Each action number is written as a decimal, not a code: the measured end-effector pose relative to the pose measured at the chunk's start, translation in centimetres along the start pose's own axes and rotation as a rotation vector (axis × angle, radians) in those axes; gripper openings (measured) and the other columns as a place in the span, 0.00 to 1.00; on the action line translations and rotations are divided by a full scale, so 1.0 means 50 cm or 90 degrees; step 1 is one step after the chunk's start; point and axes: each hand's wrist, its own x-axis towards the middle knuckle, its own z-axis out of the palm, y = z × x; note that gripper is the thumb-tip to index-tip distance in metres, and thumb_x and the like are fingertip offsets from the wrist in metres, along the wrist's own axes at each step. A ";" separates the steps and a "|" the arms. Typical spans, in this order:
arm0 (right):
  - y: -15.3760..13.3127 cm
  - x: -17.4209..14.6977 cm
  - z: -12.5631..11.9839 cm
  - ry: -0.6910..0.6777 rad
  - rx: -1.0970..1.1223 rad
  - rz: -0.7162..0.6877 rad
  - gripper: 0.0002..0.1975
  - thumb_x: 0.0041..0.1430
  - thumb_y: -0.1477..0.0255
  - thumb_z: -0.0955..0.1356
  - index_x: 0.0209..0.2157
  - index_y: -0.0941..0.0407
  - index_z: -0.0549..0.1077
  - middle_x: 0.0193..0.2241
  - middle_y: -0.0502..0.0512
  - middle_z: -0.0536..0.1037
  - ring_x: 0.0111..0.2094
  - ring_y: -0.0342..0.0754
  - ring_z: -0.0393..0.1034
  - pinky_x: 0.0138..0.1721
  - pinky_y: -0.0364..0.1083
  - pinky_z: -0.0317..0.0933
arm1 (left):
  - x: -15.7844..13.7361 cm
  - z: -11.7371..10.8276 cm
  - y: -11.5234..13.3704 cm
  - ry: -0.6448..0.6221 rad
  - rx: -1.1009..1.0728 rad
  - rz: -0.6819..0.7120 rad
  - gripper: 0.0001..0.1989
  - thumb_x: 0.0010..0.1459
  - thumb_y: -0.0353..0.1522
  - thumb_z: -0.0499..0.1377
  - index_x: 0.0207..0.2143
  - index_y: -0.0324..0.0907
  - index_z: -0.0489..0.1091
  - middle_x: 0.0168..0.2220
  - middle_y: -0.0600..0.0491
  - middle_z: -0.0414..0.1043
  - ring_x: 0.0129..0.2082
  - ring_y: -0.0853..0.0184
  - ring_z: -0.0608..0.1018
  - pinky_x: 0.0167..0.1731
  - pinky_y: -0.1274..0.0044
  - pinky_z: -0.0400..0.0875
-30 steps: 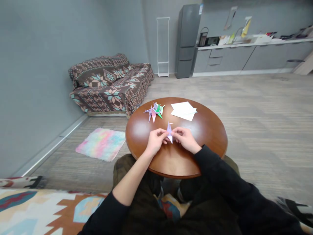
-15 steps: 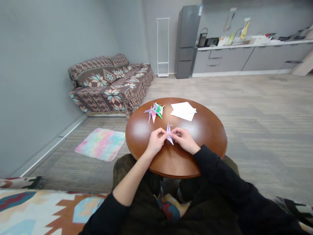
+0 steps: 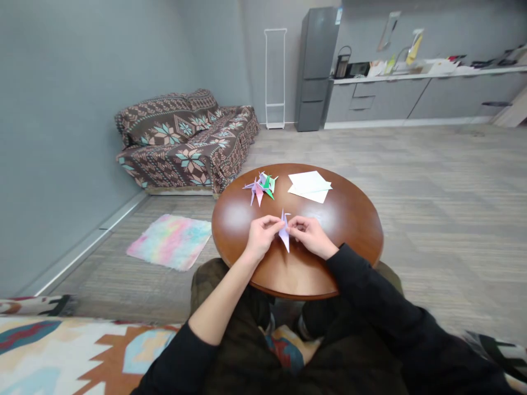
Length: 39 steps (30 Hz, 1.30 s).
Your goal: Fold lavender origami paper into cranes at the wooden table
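Note:
A lilac origami crane (image 3: 284,236) is pinched between both my hands above the near half of the round brown table (image 3: 349,230). My left hand (image 3: 262,235) grips its left side between thumb and forefinger. From the right, my right hand (image 3: 309,235) pinches the other side, its remaining fingers curled. One lilac wing points down toward me, while thin points stick up at the far end. Fingertips hide part of the crane's middle. Beyond my left hand lies a cluster of several folded cranes (image 3: 261,187) in lilac, pink and green.
White paper sheets (image 3: 310,186) overlap on the table's far right. A sofa with a patterned cover (image 3: 185,142) stands at the back left, and a pastel rug (image 3: 171,241) lies on the floor left of the table. My knees are under the table's near edge.
The lilac crane has tilted, its near wing now opened wider and pointing more straight down toward me. Both hands keep their pinch and have barely shifted.

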 end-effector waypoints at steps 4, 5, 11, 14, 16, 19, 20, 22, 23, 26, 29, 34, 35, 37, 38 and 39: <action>-0.004 -0.001 0.000 -0.015 -0.004 0.002 0.13 0.59 0.60 0.71 0.30 0.56 0.73 0.23 0.48 0.73 0.21 0.42 0.63 0.25 0.43 0.58 | 0.001 0.000 -0.003 0.018 -0.011 -0.004 0.12 0.47 0.38 0.71 0.29 0.39 0.79 0.20 0.57 0.71 0.17 0.76 0.63 0.18 0.80 0.55; -0.005 -0.002 0.000 -0.023 -0.005 0.003 0.13 0.58 0.60 0.71 0.30 0.56 0.73 0.22 0.48 0.73 0.21 0.42 0.63 0.24 0.43 0.58 | 0.001 -0.001 -0.003 0.023 -0.017 -0.005 0.13 0.47 0.39 0.71 0.30 0.39 0.78 0.20 0.58 0.71 0.16 0.77 0.62 0.18 0.80 0.53; -0.013 -0.008 0.001 -0.083 -0.009 0.006 0.12 0.60 0.62 0.71 0.29 0.56 0.74 0.21 0.47 0.71 0.21 0.42 0.62 0.25 0.43 0.57 | 0.004 -0.003 -0.001 0.042 -0.062 0.000 0.14 0.46 0.39 0.72 0.29 0.38 0.76 0.21 0.58 0.69 0.16 0.78 0.60 0.17 0.81 0.51; -0.015 -0.011 0.005 -0.106 -0.007 0.005 0.12 0.59 0.62 0.72 0.29 0.57 0.75 0.21 0.47 0.71 0.22 0.42 0.63 0.24 0.42 0.56 | 0.011 -0.004 -0.001 0.060 -0.080 0.009 0.14 0.46 0.39 0.71 0.29 0.39 0.75 0.21 0.59 0.67 0.16 0.79 0.59 0.17 0.81 0.51; -0.013 -0.011 0.007 -0.104 -0.004 0.010 0.13 0.58 0.61 0.72 0.29 0.57 0.75 0.20 0.47 0.71 0.21 0.42 0.62 0.23 0.42 0.56 | 0.016 -0.006 -0.002 0.071 -0.084 0.017 0.14 0.47 0.39 0.71 0.30 0.40 0.74 0.21 0.60 0.65 0.16 0.79 0.59 0.18 0.81 0.53; -0.009 -0.007 0.006 -0.041 0.003 0.013 0.14 0.57 0.59 0.72 0.30 0.57 0.74 0.20 0.47 0.72 0.19 0.42 0.63 0.22 0.43 0.56 | 0.016 -0.009 -0.001 0.080 -0.069 0.033 0.13 0.53 0.42 0.67 0.31 0.41 0.75 0.20 0.61 0.62 0.17 0.78 0.59 0.18 0.81 0.54; -0.007 -0.005 0.004 -0.005 0.006 0.011 0.15 0.57 0.59 0.72 0.30 0.57 0.74 0.20 0.47 0.72 0.19 0.42 0.62 0.22 0.43 0.56 | 0.014 -0.009 0.000 0.075 -0.058 0.035 0.13 0.55 0.42 0.66 0.32 0.41 0.76 0.19 0.60 0.63 0.17 0.77 0.60 0.18 0.81 0.55; -0.004 0.001 -0.001 0.069 0.013 0.006 0.16 0.57 0.57 0.72 0.30 0.56 0.73 0.19 0.47 0.71 0.19 0.42 0.62 0.22 0.44 0.56 | 0.009 -0.008 0.001 0.048 -0.032 0.033 0.14 0.56 0.42 0.65 0.33 0.40 0.78 0.20 0.59 0.65 0.18 0.76 0.64 0.18 0.82 0.57; -0.003 0.003 -0.003 0.100 0.017 0.003 0.16 0.57 0.57 0.72 0.30 0.56 0.73 0.19 0.47 0.70 0.19 0.42 0.62 0.22 0.44 0.56 | 0.006 -0.007 0.002 0.028 -0.019 0.027 0.14 0.55 0.42 0.66 0.34 0.39 0.79 0.21 0.57 0.68 0.19 0.74 0.67 0.19 0.81 0.60; -0.002 0.008 -0.006 0.144 0.027 -0.002 0.17 0.55 0.55 0.73 0.30 0.56 0.73 0.18 0.46 0.69 0.18 0.43 0.61 0.22 0.44 0.56 | 0.002 -0.001 0.001 -0.029 0.001 0.008 0.15 0.52 0.41 0.68 0.37 0.38 0.80 0.28 0.52 0.77 0.25 0.69 0.76 0.24 0.79 0.71; -0.005 0.007 -0.004 0.146 0.029 -0.007 0.18 0.54 0.54 0.73 0.30 0.55 0.74 0.17 0.47 0.70 0.17 0.43 0.61 0.21 0.44 0.57 | 0.002 0.003 -0.004 -0.043 0.006 0.005 0.17 0.51 0.41 0.69 0.38 0.38 0.79 0.33 0.50 0.80 0.29 0.66 0.80 0.34 0.73 0.77; -0.006 0.005 -0.002 0.147 0.004 -0.029 0.19 0.56 0.53 0.72 0.32 0.56 0.75 0.18 0.47 0.70 0.18 0.43 0.62 0.22 0.45 0.59 | 0.006 -0.002 -0.016 -0.036 0.034 0.029 0.16 0.49 0.40 0.71 0.35 0.39 0.78 0.36 0.48 0.82 0.38 0.62 0.82 0.45 0.69 0.77; -0.005 0.005 -0.002 0.152 -0.006 -0.034 0.19 0.58 0.52 0.71 0.33 0.56 0.75 0.18 0.47 0.70 0.18 0.43 0.62 0.22 0.45 0.60 | 0.009 -0.007 -0.017 -0.037 0.044 0.035 0.15 0.49 0.39 0.71 0.35 0.39 0.78 0.36 0.48 0.82 0.38 0.61 0.82 0.46 0.68 0.77; -0.001 0.005 -0.002 0.165 -0.033 -0.043 0.19 0.62 0.53 0.68 0.34 0.56 0.74 0.18 0.47 0.69 0.19 0.44 0.63 0.22 0.45 0.60 | 0.018 -0.023 -0.015 -0.043 0.070 0.046 0.14 0.49 0.38 0.70 0.35 0.39 0.78 0.36 0.48 0.82 0.39 0.61 0.83 0.48 0.68 0.76; 0.001 0.005 -0.002 0.171 -0.051 -0.047 0.19 0.64 0.53 0.66 0.35 0.56 0.74 0.18 0.47 0.68 0.19 0.44 0.63 0.22 0.45 0.60 | 0.026 -0.035 -0.013 -0.046 0.086 0.051 0.13 0.49 0.37 0.70 0.35 0.39 0.77 0.36 0.48 0.82 0.38 0.61 0.83 0.47 0.68 0.77; 0.003 0.004 -0.001 0.175 -0.073 -0.052 0.19 0.65 0.54 0.65 0.34 0.56 0.73 0.18 0.47 0.68 0.19 0.44 0.63 0.22 0.45 0.60 | 0.035 -0.050 -0.010 -0.048 0.104 0.056 0.12 0.49 0.36 0.70 0.34 0.39 0.77 0.36 0.48 0.82 0.38 0.61 0.83 0.47 0.68 0.77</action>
